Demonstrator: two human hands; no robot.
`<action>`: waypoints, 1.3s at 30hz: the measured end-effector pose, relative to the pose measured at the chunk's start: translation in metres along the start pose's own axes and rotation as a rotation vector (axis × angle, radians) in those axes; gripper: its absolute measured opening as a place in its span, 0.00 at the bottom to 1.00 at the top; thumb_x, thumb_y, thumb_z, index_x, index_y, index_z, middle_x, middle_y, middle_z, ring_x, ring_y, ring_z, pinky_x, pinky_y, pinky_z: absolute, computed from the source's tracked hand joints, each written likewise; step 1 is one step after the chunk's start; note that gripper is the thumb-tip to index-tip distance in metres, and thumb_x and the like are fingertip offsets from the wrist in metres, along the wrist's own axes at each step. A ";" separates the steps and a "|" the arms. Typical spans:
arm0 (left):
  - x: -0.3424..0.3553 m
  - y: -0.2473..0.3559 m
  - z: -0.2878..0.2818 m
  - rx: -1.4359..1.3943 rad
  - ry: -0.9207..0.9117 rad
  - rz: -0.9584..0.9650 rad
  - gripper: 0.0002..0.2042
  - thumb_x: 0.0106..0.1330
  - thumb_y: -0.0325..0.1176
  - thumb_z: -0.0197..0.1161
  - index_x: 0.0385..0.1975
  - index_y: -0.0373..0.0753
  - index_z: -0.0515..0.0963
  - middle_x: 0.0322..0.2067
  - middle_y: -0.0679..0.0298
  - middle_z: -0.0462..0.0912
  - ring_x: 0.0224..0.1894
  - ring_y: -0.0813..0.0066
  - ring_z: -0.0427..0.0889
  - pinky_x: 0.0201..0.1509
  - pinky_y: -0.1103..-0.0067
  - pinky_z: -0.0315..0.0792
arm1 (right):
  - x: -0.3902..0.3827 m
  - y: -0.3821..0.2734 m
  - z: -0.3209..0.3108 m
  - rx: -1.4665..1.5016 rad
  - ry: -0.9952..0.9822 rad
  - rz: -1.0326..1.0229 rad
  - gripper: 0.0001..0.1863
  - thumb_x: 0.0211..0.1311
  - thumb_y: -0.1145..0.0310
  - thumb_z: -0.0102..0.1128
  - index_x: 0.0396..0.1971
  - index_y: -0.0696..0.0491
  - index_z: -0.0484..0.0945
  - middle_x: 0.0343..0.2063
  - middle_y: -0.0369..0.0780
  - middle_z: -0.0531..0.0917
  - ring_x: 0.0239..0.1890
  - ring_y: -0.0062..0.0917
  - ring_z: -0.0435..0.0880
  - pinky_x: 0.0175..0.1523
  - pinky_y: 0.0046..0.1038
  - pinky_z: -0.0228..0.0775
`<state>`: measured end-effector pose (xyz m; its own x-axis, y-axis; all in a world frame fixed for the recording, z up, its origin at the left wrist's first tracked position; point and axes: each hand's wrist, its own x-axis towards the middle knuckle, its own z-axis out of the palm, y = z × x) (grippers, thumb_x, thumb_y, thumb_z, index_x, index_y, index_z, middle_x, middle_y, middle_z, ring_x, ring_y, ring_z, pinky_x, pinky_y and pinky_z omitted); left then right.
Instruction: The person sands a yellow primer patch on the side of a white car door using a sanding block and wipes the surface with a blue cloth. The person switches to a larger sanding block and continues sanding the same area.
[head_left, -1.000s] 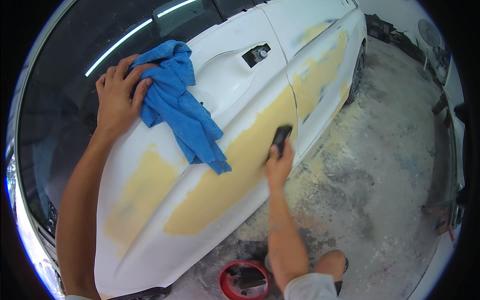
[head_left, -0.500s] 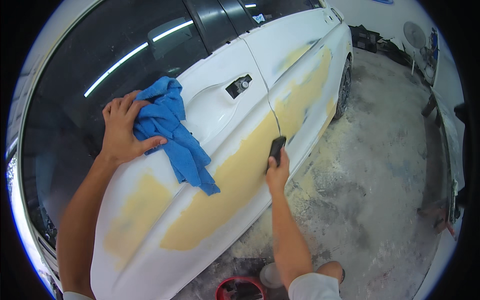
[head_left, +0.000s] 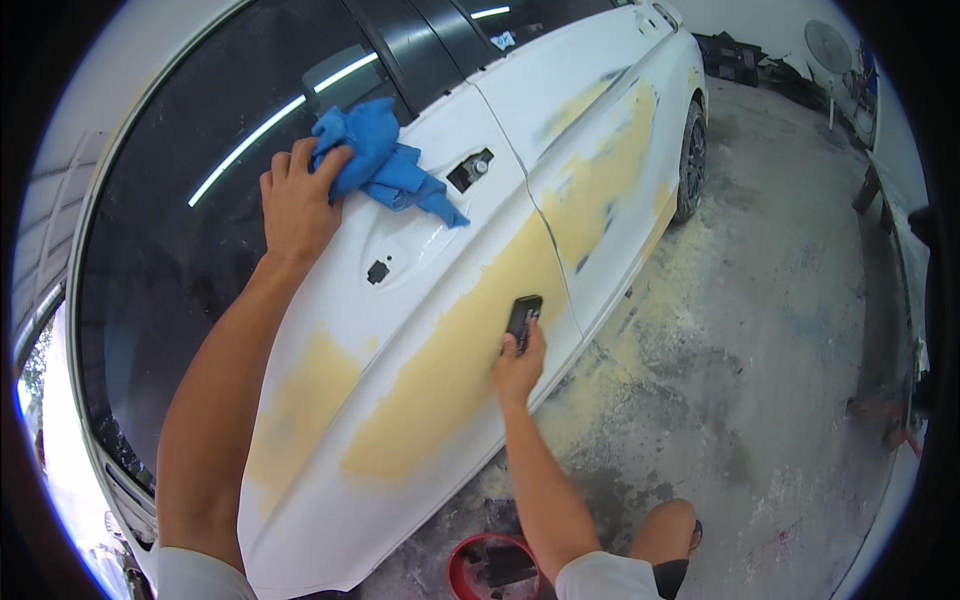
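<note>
My left hand (head_left: 298, 212) grips a crumpled blue cloth (head_left: 372, 160) at the lower edge of the dark side window (head_left: 240, 240). The cloth's loose end trails over the handle recess of the white car door (head_left: 420, 275). Lower on the same door, my right hand (head_left: 519, 372) holds a black sanding block (head_left: 523, 318) against a long patch of yellow filler (head_left: 435, 375), a little short of the door seam. My thumb is on one side of the block, fingers on the other.
A red bucket (head_left: 462, 568) with dark things in it stands by my feet on the dusty grey floor (head_left: 760, 400). Farther along are the car's wheel (head_left: 692, 160), a standing fan (head_left: 829, 47) and black parts (head_left: 728, 58) by the wall.
My left hand has moved up and right with the cloth, which is more bunched and uncovers a small dark hole in the door. My right hand has slid down and left with the block.
</note>
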<state>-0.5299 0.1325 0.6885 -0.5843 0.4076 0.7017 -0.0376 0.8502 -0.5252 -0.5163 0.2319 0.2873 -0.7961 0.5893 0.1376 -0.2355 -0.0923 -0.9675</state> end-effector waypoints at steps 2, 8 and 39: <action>-0.022 -0.005 0.015 0.038 -0.030 0.291 0.30 0.52 0.22 0.70 0.57 0.58 0.81 0.65 0.63 0.72 0.62 0.56 0.70 0.64 0.62 0.67 | -0.086 -0.010 0.002 -0.042 -0.099 -0.088 0.28 0.70 0.69 0.62 0.68 0.59 0.71 0.64 0.56 0.74 0.67 0.51 0.72 0.71 0.44 0.65; -0.052 -0.013 0.030 -0.069 -0.309 0.561 0.22 0.54 0.36 0.70 0.52 0.58 0.85 0.70 0.69 0.68 0.68 0.54 0.66 0.74 0.59 0.62 | -0.125 0.002 -0.010 0.038 -0.189 -0.137 0.29 0.69 0.66 0.65 0.68 0.56 0.72 0.67 0.56 0.71 0.69 0.50 0.71 0.72 0.44 0.65; 0.037 0.054 0.029 0.267 -0.169 0.924 0.18 0.65 0.32 0.68 0.52 0.61 0.78 0.75 0.71 0.59 0.69 0.59 0.69 0.69 0.63 0.70 | -0.159 0.012 0.001 0.120 -0.239 -0.299 0.28 0.73 0.67 0.59 0.70 0.56 0.68 0.70 0.58 0.63 0.72 0.58 0.64 0.74 0.51 0.60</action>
<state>-0.5775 0.1842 0.6721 -0.5838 0.8046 -0.1085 0.3232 0.1077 -0.9402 -0.3931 0.1360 0.2542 -0.7865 0.4023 0.4687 -0.5287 -0.0461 -0.8476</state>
